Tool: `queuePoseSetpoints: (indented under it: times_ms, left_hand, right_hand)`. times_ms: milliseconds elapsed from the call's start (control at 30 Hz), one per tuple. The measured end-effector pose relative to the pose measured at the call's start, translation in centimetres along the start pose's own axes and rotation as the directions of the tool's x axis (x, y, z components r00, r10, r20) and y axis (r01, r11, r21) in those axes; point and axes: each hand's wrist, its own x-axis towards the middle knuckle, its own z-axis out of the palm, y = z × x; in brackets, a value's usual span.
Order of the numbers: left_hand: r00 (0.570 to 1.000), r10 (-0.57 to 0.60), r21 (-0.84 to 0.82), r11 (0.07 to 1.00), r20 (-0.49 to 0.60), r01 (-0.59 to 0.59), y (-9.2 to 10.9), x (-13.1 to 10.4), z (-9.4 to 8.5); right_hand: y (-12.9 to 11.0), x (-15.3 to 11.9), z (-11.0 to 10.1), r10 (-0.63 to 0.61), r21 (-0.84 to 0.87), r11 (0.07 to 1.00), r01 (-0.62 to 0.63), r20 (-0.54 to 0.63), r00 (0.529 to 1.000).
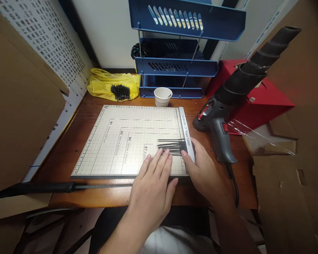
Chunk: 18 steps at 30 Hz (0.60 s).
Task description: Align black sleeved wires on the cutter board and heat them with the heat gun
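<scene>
Several thin black strips [172, 145] lie side by side on the right part of a paper cutter board [103, 141], their right ends at its pale ruler bar [187, 132]. My left hand [153, 183] rests palm down over the board's front edge, fingers stretched out, fingertips at the left ends of the lower strips. At the bar, my right hand [201, 169] has its thumb by the strips' right ends and its fingers on the bar's far side. The cutter's long arm with a black handle [60, 187] lies along the front of the board.
Behind the board stand a white paper cup [163, 97], a yellow bag [98, 84] with a black bundle [120, 92] on it, and a blue rack [175, 67]. A heat gun [221, 127] and red box [265, 102] are at right. Cardboard [21, 95] flanks the left.
</scene>
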Motion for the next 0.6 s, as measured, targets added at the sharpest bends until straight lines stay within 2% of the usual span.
queuePoseSetpoints:
  times_ms: [500,600]
  left_hand:
    - [1.000,0.000,0.010,1.000,0.009,0.000,0.19,0.26,0.16]
    - [1.000,0.016,0.023,1.000,0.017,-0.017,0.29,0.71,0.10]
  right_hand:
    - [0.29,-0.08,-0.19,-0.004,0.072,0.997,0.006,-0.020,1.000]
    - [0.13,0.34,-0.58,-0.069,0.032,0.997,0.071,-0.046,0.997]
